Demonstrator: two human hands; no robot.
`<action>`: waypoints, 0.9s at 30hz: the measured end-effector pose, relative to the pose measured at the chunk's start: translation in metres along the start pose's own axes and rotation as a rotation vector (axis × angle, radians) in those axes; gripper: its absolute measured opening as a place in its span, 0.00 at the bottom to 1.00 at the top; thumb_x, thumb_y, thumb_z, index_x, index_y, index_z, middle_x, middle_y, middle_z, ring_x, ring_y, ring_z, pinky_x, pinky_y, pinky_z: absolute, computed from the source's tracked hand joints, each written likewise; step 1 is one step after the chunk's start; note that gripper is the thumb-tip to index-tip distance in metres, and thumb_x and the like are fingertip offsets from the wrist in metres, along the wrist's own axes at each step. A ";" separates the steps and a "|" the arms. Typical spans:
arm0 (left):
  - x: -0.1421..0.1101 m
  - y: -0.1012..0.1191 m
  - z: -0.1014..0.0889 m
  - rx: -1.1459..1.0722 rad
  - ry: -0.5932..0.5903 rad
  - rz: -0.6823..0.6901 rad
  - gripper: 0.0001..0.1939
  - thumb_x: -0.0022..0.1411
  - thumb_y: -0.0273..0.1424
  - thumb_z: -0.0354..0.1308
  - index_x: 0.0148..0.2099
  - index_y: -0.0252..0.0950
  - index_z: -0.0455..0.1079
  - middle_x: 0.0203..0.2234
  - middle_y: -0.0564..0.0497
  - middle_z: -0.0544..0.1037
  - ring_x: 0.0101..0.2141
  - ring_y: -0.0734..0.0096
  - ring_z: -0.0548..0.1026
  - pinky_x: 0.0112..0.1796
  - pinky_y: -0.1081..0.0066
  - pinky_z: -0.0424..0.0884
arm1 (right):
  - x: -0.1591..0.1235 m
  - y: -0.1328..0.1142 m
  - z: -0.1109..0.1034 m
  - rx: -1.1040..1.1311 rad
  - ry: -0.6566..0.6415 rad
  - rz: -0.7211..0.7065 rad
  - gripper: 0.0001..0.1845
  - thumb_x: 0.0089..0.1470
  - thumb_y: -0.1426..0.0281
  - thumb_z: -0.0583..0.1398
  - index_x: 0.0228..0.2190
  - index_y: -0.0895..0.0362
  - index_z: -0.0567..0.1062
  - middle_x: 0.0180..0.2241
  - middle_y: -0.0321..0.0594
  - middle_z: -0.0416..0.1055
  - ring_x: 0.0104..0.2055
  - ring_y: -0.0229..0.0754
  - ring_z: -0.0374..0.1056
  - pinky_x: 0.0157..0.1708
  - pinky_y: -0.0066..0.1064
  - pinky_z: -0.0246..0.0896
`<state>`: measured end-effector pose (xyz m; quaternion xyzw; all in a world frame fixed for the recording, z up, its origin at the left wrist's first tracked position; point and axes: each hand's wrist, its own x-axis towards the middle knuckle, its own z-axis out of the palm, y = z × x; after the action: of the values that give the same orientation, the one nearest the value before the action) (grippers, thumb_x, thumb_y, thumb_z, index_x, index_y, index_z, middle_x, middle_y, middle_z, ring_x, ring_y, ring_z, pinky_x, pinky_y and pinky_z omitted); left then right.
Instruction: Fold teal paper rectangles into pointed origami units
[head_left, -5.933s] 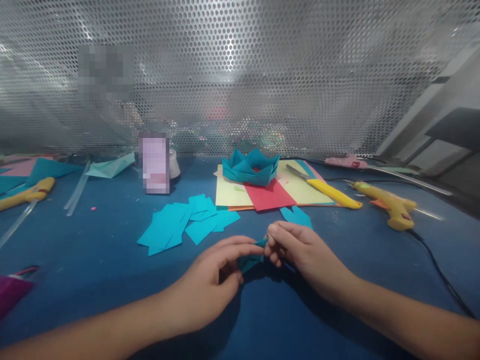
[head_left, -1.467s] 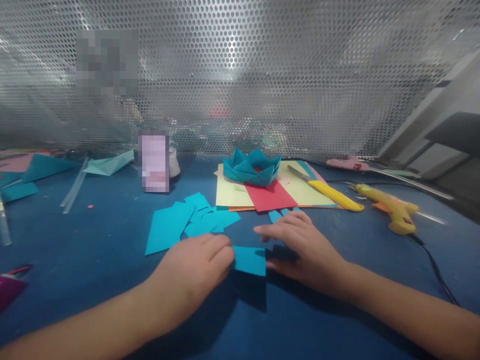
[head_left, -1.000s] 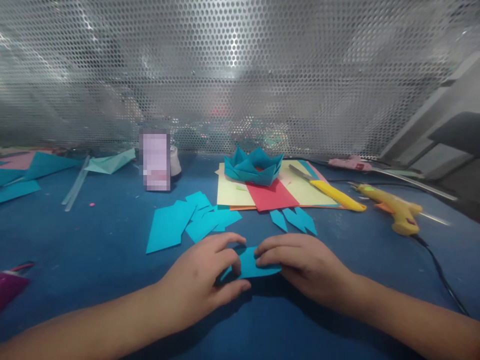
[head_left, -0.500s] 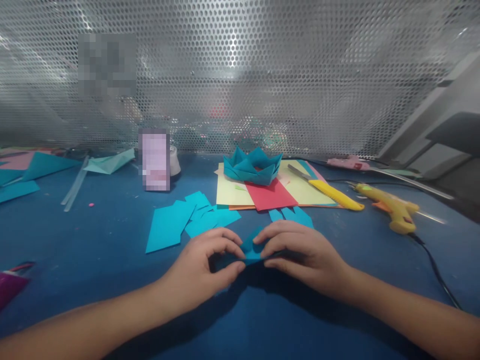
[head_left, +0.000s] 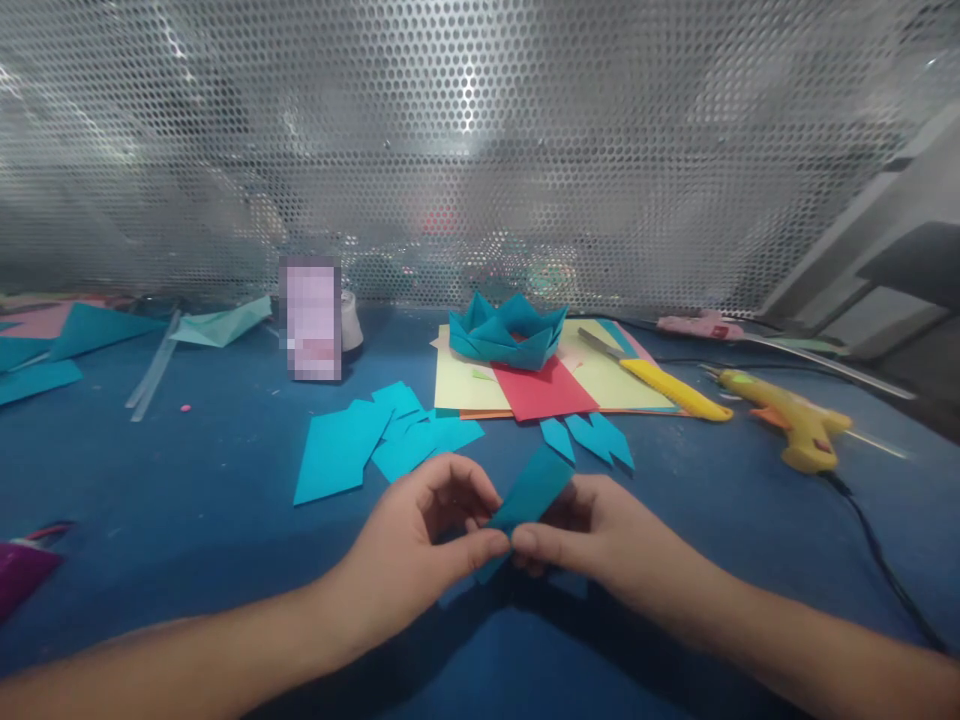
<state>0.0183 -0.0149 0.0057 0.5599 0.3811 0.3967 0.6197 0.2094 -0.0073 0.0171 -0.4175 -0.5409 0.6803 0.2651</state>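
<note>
A narrow piece of blue paper (head_left: 536, 488) is pinched between both hands near the front of the table, slanting up to the right. My left hand (head_left: 442, 530) grips its lower left part, thumb in front and fingers curled behind. My right hand (head_left: 581, 535) has its thumb tip almost against the left thumb, its fingers partly hidden behind the paper. Just beyond lie several cut blue paper pieces (head_left: 341, 450) on the left and a few small pointed blue pieces (head_left: 592, 440) on the right. A folded blue paper ring with points (head_left: 510, 335) stands farther back.
Under the ring are a red sheet (head_left: 547, 390) and pale yellow sheets (head_left: 465, 385). A yellow utility knife (head_left: 671, 388) rests on their right edge. Right of it lies a yellow glue gun (head_left: 795, 415) with a cord. A phone (head_left: 313, 320) stands at the back left, before a perforated metal panel (head_left: 465, 150).
The held blue paper has turned from lying low and flat to slanting upward, showing a long strip face. Both thumbs have come together in front of it, and the right fingers have moved behind.
</note>
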 end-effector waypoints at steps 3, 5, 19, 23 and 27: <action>-0.001 0.002 0.001 -0.062 -0.044 -0.059 0.14 0.50 0.28 0.67 0.36 0.35 0.65 0.29 0.56 0.70 0.27 0.79 0.66 0.30 0.76 0.64 | 0.000 -0.001 0.001 -0.011 0.048 -0.017 0.20 0.40 0.56 0.69 0.27 0.59 0.75 0.24 0.34 0.71 0.26 0.35 0.66 0.30 0.27 0.64; 0.000 0.004 0.001 -0.108 -0.055 -0.099 0.15 0.50 0.30 0.68 0.36 0.35 0.65 0.28 0.56 0.70 0.26 0.79 0.67 0.29 0.76 0.64 | 0.000 -0.002 0.001 -0.037 0.075 -0.025 0.20 0.40 0.55 0.69 0.27 0.58 0.75 0.23 0.34 0.71 0.26 0.35 0.66 0.29 0.28 0.64; 0.004 0.005 0.001 -0.073 0.018 -0.157 0.19 0.47 0.36 0.70 0.33 0.34 0.64 0.24 0.57 0.68 0.25 0.78 0.66 0.27 0.75 0.63 | 0.000 -0.001 0.000 -0.083 0.146 -0.049 0.19 0.40 0.57 0.69 0.22 0.57 0.70 0.19 0.30 0.67 0.22 0.32 0.62 0.25 0.25 0.61; 0.005 0.003 0.001 -0.077 0.011 -0.135 0.19 0.47 0.36 0.70 0.32 0.34 0.63 0.26 0.55 0.70 0.26 0.78 0.67 0.27 0.75 0.63 | -0.001 0.000 0.000 -0.116 0.174 -0.049 0.19 0.43 0.56 0.67 0.21 0.57 0.70 0.18 0.30 0.66 0.20 0.32 0.62 0.23 0.25 0.60; 0.004 0.002 0.000 -0.069 0.025 -0.127 0.17 0.48 0.35 0.70 0.32 0.34 0.64 0.27 0.54 0.71 0.27 0.77 0.68 0.28 0.75 0.64 | -0.001 -0.001 0.000 -0.146 0.202 -0.027 0.20 0.42 0.56 0.67 0.20 0.57 0.68 0.17 0.31 0.66 0.20 0.32 0.62 0.21 0.25 0.58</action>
<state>0.0197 -0.0114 0.0075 0.5081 0.4096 0.3764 0.6576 0.2096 -0.0082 0.0181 -0.4947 -0.5652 0.5899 0.2964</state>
